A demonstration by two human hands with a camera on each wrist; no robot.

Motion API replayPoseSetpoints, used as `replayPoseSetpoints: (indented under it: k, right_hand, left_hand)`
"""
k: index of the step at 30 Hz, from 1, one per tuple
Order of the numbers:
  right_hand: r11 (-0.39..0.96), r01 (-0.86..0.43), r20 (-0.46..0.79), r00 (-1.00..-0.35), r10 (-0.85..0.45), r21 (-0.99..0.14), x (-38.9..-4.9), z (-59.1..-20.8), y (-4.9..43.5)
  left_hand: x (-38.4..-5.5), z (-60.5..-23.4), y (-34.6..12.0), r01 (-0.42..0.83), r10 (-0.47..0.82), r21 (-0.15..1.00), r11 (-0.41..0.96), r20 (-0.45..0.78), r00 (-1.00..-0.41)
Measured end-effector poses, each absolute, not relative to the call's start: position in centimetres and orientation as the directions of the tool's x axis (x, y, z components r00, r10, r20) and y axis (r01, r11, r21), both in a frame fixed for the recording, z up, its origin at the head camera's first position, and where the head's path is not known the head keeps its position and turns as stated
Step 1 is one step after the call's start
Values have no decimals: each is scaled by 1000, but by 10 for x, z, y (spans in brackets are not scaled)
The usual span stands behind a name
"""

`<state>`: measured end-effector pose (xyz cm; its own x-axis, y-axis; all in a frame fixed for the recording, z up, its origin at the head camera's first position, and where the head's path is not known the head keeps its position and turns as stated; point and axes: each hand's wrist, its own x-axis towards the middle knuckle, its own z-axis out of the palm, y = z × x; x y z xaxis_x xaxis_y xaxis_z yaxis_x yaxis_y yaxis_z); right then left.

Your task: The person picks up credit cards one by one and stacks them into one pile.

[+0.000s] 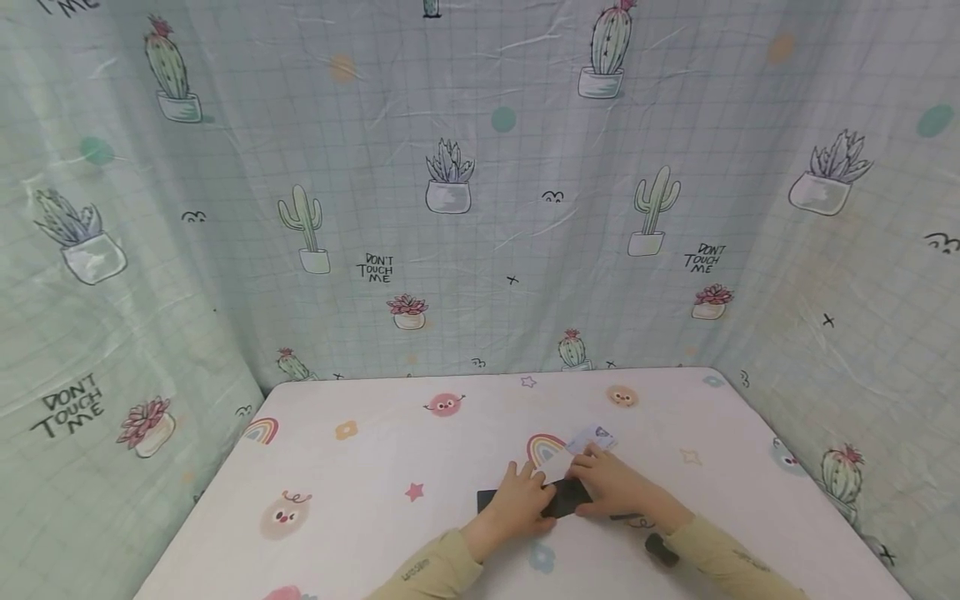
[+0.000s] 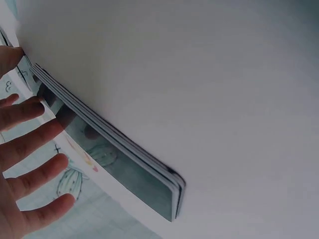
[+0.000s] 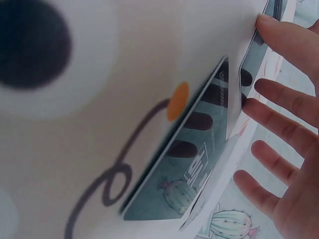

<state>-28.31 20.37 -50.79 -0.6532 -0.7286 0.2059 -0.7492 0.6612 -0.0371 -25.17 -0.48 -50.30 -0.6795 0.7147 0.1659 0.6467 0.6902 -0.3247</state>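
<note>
Between the two hands lies a dark glossy card (image 1: 567, 497), its edges between thumb and fingers. My left hand (image 1: 517, 502) holds its left end, with the other fingers spread in the left wrist view. A stack of several dark glossy cards (image 2: 117, 154) lies beside this hand, partly hidden under it in the head view. At the right end my right hand (image 1: 611, 486) pinches the card between thumb and index finger. Another dark card with pale print (image 3: 189, 159) lies flat below the right palm, mostly hidden by the wrist in the head view.
A pale printed card (image 1: 592, 438) lies past the right fingers. A small dark rounded object (image 1: 662, 550) sits by the right sleeve. The white patterned tabletop (image 1: 360, 475) is enclosed by cactus-print cloth (image 1: 495, 242) at the back and sides.
</note>
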Motion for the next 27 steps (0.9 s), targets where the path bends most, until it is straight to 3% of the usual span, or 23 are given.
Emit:
replayPoseSetpoints:
  k: [9,20,27]
  right_hand:
    - [692,-718,146,-695,-704,-78,-282,-508,209]
    - [606,-795,224,-594,-772,-19,-277,-509,216]
    - [620,-784,178,-615,-768,-32,-274,-505,216]
  left_hand:
    - [-256,-506,-11,676,750,-336,656,187,-635]
    - [-255,-504,-15,688,770,-353,634,208,-603]
    - [-256,-507,-16,697,789,-373,613,235,-568]
